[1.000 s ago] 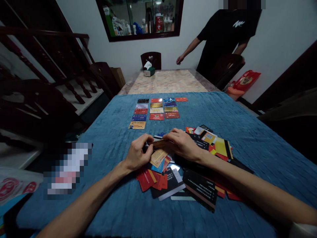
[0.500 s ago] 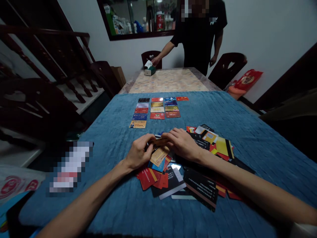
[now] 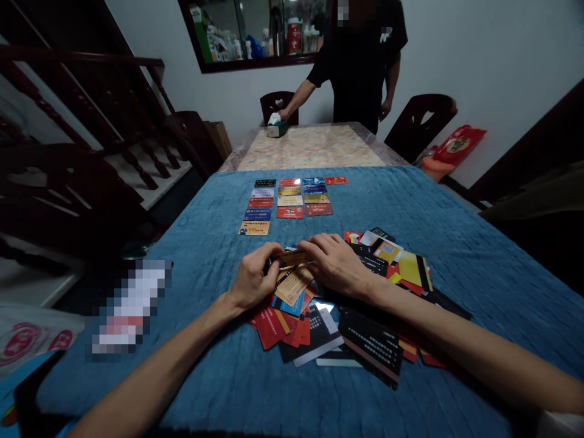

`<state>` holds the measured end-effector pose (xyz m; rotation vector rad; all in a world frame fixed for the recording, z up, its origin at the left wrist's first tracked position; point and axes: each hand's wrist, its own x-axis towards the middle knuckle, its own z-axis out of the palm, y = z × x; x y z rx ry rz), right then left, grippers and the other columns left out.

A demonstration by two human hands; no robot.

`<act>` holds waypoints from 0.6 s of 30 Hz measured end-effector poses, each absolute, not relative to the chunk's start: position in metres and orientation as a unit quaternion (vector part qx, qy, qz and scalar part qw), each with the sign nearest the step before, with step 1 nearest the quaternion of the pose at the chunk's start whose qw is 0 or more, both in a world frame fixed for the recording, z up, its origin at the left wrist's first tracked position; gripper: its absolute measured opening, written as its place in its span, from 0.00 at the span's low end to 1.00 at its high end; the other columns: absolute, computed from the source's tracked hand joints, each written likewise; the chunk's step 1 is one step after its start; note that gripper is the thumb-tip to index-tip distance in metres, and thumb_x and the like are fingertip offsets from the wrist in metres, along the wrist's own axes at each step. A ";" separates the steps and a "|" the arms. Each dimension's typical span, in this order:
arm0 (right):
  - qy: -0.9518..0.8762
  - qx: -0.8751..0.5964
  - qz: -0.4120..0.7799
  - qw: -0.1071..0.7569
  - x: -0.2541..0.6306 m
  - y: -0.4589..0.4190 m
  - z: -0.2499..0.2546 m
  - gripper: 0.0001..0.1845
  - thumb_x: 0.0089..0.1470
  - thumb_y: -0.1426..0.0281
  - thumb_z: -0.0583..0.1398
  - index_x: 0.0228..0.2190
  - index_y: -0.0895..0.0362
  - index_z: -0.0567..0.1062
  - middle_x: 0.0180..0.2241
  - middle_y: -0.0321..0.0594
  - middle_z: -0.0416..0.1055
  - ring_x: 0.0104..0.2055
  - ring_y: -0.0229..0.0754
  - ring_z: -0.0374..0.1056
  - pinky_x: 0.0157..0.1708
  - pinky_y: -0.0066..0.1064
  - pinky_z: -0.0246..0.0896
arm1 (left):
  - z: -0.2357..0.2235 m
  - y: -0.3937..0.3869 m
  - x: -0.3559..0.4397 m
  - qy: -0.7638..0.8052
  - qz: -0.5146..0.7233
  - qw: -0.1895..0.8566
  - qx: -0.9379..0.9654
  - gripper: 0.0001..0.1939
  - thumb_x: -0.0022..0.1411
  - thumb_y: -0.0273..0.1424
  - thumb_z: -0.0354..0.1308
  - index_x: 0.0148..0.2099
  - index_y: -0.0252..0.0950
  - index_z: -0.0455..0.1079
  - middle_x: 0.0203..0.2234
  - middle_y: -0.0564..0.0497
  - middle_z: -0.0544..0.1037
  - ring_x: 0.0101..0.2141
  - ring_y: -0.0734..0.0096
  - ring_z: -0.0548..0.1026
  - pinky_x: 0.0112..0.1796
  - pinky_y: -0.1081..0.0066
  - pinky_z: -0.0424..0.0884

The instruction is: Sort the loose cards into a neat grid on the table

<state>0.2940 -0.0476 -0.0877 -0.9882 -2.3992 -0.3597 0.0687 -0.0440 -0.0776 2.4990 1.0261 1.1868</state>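
Note:
A loose heap of plastic cards (image 3: 360, 328) in red, black, yellow and blue lies on the blue cloth (image 3: 219, 389) in front of me. Over its left end my left hand (image 3: 253, 277) and my right hand (image 3: 335, 261) pinch the two ends of one brownish card (image 3: 292, 258), fingers curled round it. An orange card (image 3: 292, 285) sits just under the hands. Farther off, several cards lie face up in neat rows (image 3: 287, 201).
Beyond the cloth the bare table top (image 3: 310, 149) carries a small green tissue box (image 3: 275, 128), which a person in black (image 3: 360, 61) touches. Dark chairs (image 3: 424, 118) stand at the far end and right, a stair rail (image 3: 91, 121) at left, a red bag (image 3: 456, 146) on the floor.
The person in black walked from the right to the table's far end and reached down to the tissue box. My hands stayed on the brownish card with hardly any shift.

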 end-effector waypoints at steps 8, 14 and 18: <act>-0.885 -0.358 -0.186 0.234 0.295 -0.048 -0.082 0.16 0.62 0.75 0.52 0.51 0.58 0.69 0.38 0.46 0.71 0.37 0.45 0.63 0.39 0.37 0.54 | -0.076 -0.043 0.071 0.347 0.407 0.107 0.838 0.08 0.62 0.22 0.50 0.40 0.36 0.67 0.31 0.53 0.77 0.32 0.74 0.76 0.35 0.74 0.73; -0.885 -0.370 -0.181 0.217 0.297 -0.046 -0.083 0.16 0.61 0.75 0.54 0.51 0.59 0.69 0.38 0.46 0.71 0.37 0.45 0.64 0.37 0.36 0.53 | -0.078 -0.040 0.071 0.351 0.405 0.116 0.836 0.08 0.63 0.23 0.50 0.41 0.37 0.68 0.33 0.53 0.78 0.33 0.72 0.77 0.37 0.73 0.74; -0.884 -0.373 -0.189 0.209 0.298 -0.044 -0.082 0.18 0.60 0.75 0.54 0.53 0.60 0.68 0.40 0.48 0.72 0.38 0.46 0.65 0.36 0.35 0.52 | -0.080 -0.037 0.070 0.353 0.412 0.127 0.830 0.08 0.64 0.23 0.50 0.42 0.37 0.68 0.33 0.53 0.78 0.33 0.73 0.77 0.37 0.73 0.74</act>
